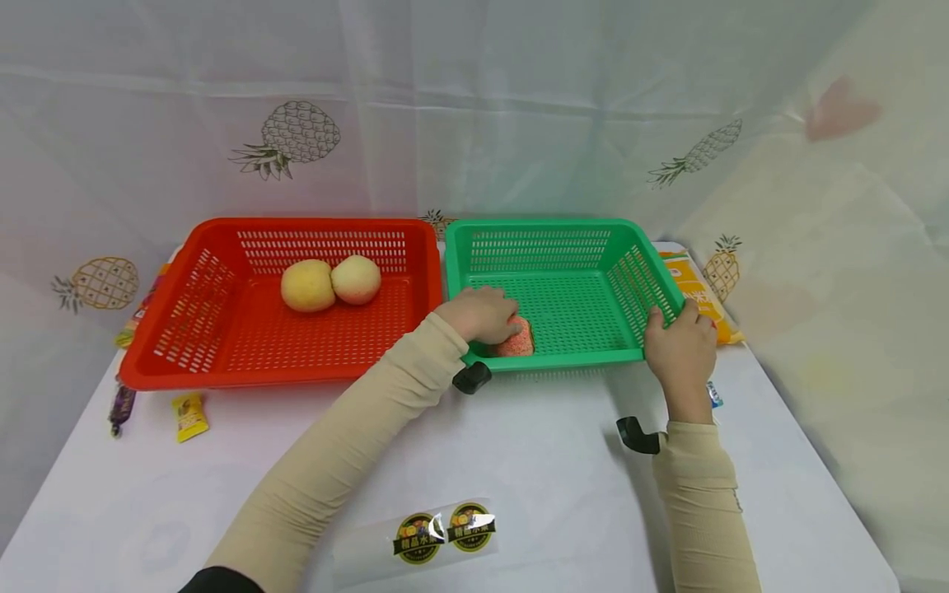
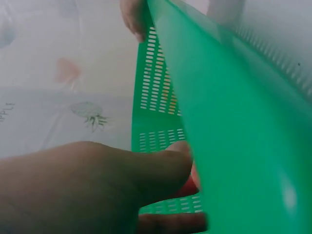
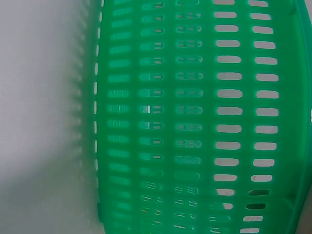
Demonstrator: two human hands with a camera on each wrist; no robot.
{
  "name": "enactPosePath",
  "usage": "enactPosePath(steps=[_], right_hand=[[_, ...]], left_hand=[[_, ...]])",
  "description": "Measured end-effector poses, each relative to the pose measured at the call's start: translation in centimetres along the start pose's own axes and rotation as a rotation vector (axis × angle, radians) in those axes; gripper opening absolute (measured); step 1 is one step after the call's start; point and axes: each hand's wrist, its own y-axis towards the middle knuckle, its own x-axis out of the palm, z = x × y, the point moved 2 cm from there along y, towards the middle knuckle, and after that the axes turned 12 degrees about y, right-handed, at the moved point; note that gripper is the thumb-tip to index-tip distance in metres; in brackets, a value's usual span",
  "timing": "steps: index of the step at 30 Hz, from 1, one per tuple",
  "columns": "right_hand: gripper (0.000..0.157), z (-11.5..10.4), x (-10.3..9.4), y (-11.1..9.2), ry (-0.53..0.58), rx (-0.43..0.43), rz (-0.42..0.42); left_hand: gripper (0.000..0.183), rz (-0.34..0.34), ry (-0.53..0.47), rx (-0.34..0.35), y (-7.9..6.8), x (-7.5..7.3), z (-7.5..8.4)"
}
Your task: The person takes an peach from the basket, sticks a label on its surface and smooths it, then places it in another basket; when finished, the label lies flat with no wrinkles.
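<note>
A green plastic basket [image 1: 571, 313] stands on the table with its long side toward me. My left hand [image 1: 483, 315] reaches over its front left corner and pinches a pinkish-red speckled block [image 1: 517, 339] low inside it. In the left wrist view the green wall hides most of that block, and a bit of red [image 2: 187, 187] shows between thumb and finger. On the right short side, my right hand [image 1: 680, 344] grips the basket's rim with the thumb at the inner edge. The right wrist view is filled by the slotted green wall [image 3: 207, 117].
Left of the green basket stands a red basket [image 1: 282, 380] with a yellow fruit [image 1: 307, 286] and a peach [image 1: 357, 279]. A yellow packet [image 1: 190, 417] and a purple wrapper [image 1: 122, 408] lie before it. Clear film with round labels [image 1: 418, 538] lies in front; an orange bag [image 1: 704, 301] sits right.
</note>
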Motion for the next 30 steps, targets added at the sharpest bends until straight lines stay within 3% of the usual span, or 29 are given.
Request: enactPosePath(steps=[7, 10, 15, 18, 22, 27, 30], right_hand=[[0.07, 0.1, 0.0, 0.0, -0.011, 0.003, -0.006], [0.07, 0.1, 0.0, 0.0, -0.016, 0.008, -0.006], [0.07, 0.1, 0.0, 0.1, -0.01, 0.006, -0.011], [0.07, 0.0, 0.0, 0.0, -0.002, 0.0, -0.011], [0.07, 0.0, -0.1, 0.0, -0.005, 0.001, -0.005], [0.07, 0.0, -0.1, -0.1, -0.003, 0.003, -0.004], [0.07, 0.0, -0.1, -0.1, 0.0, -0.001, 0.003]], left_hand=[[0.038, 0.058, -0.038, 0.01, 0.1, -0.2, -0.2], [0.037, 0.082, -0.034, 0.063, 0.3, 0.1, -0.1], [0.04, 0.089, -0.127, 0.137, 0.7, 0.7, 0.0], [0.047, 0.1, -0.16, 0.122, 0.8, 0.9, -0.2], [0.059, 0.086, -0.098, 0.115, 0.9, 1.1, -0.2], [0.05, 0.057, -0.044, 0.109, 1.0, 1.4, -0.1], [0.044, 0.062, -0.013, 0.061, 0.8, 1.3, 0.0]])
